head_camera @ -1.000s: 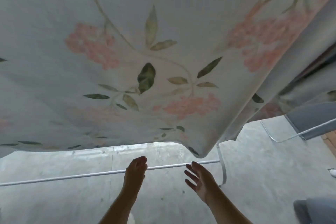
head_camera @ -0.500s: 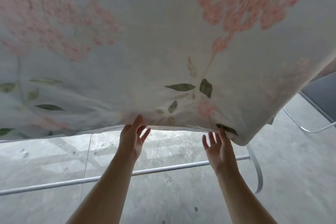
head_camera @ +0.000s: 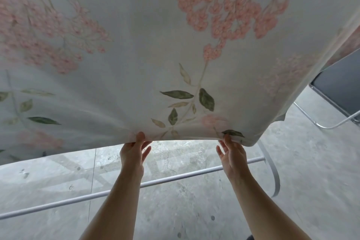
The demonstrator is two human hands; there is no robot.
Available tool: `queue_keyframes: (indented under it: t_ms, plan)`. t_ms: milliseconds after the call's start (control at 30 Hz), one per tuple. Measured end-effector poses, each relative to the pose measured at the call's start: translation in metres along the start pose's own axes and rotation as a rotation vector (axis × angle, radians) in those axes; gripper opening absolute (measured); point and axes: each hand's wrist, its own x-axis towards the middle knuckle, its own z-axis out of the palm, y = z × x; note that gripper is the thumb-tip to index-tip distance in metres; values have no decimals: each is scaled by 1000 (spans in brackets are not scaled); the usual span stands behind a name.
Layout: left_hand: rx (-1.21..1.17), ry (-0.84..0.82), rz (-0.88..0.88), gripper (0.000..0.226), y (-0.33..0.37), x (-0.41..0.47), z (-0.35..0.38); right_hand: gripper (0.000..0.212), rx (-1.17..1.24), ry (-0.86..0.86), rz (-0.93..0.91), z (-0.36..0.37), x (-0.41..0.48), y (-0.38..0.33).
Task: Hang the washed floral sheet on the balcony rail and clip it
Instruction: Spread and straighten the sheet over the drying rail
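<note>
Our left hand (head_camera: 133, 155) and right hand (head_camera: 232, 154) each pinch the hem of the floral sheet (head_camera: 155, 45) draped above them, so we judge it hung but unclipped.

The floral sheet (head_camera: 175, 45), pale with pink blossom clusters and green leaves, hangs spread across the whole upper scene. Its lower hem arches between the left hand (head_camera: 132, 155) and right hand (head_camera: 232, 155), which pinch it. The white rail (head_camera: 175, 178) runs beneath it, not touching.
</note>
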Motion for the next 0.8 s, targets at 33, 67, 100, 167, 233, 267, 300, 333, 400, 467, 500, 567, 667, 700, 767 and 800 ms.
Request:
queue_keyframes:
  t_ms: [33, 67, 100, 167, 233, 267, 300, 333, 400, 467, 500, 567, 667, 700, 767, 800]
  plan:
    - [-37, 2, -23, 6, 0, 0, 0, 39, 0, -12, 18, -1, -2, 0]
    - [-84, -10, -48, 7, -1, -1, 0, 42, 18, -34, 44, -2, -3, 0]
    - [-140, -41, -72, 8, -1, -2, 1, 47, 62, -65, 69, -4, -4, -2]
    - [-228, -149, -95, 11, -2, -4, 7, 50, 192, -92, 92, -10, -2, -8]
    - [-246, -289, -119, 18, -6, -8, 18, 37, 328, -89, 85, -21, 2, -17]
    - [-232, -352, -140, 22, -10, -10, 24, 33, 378, -84, 71, -25, 3, -21]
    - [-212, -400, -164, 25, -15, -14, 32, 33, 408, -72, 56, -30, 4, -26]
    - [-194, -429, -184, 27, -20, -18, 40, 33, 425, -58, 41, -34, 6, -28]
    - [-170, -406, -201, 23, -31, -23, 54, 24, 430, -38, 16, -39, 6, -32]
    - [-111, -277, -152, 17, -40, -26, 67, 16, 385, 2, 7, -44, 8, -34]
    - [-75, -211, -109, 16, -43, -26, 70, 16, 333, 26, 8, -45, 9, -34]
    - [-32, -128, -43, 14, -47, -25, 73, 15, 231, 65, 21, -49, 12, -31]
    - [-45, -97, -40, 5, -47, -22, 74, 16, 192, 38, 72, -52, 12, -26]
    - [-68, -113, -60, 4, -47, -21, 74, 16, 191, 13, 89, -52, 10, -26]
    - [-108, -171, -103, 6, -49, -23, 76, 22, 190, -24, 95, -52, 9, -30]
    - [-107, -189, -115, 6, -51, -24, 76, 28, 184, -26, 84, -54, 9, -32]
